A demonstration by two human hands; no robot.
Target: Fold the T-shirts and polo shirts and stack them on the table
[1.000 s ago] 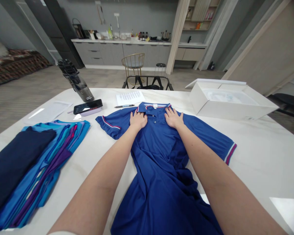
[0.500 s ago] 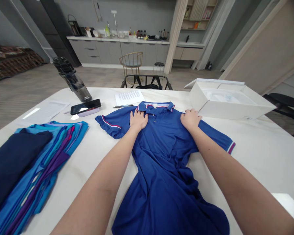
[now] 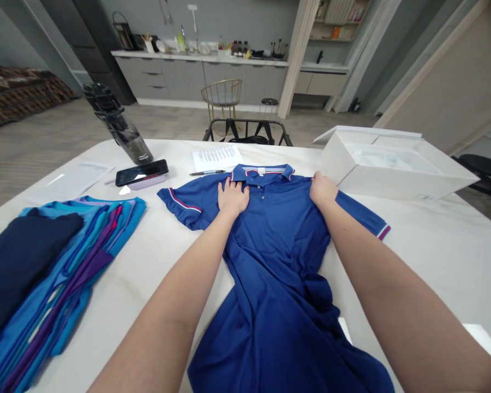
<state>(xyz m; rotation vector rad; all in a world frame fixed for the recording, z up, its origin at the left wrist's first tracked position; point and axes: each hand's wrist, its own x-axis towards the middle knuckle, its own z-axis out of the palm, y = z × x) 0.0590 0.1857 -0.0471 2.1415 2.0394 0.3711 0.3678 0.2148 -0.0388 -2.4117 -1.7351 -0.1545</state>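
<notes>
A blue polo shirt (image 3: pixel 276 262) lies front up on the white table, its collar at the far end. Red and white stripes edge the collar and sleeves. The lower part is wrinkled and runs toward me. My left hand (image 3: pixel 233 197) lies flat with fingers spread on the chest, just below the collar's left side. At the right shoulder, my right hand (image 3: pixel 324 189) has its fingers curled closed on the fabric. The right sleeve spreads out beyond that hand.
On the left sits a stack of folded clothes (image 3: pixel 28 262). Behind it are a phone (image 3: pixel 142 173) and a dark water bottle (image 3: pixel 125 134). A pen (image 3: pixel 208 172) and printed paper (image 3: pixel 216 157) lie past the collar. An open white box (image 3: pixel 405 177) stands at the right.
My right hand has gone from resting with fingers spread to closing on the shoulder fabric, shifting slightly outward. The shirt's right side looks more stretched. My left hand stays flat.
</notes>
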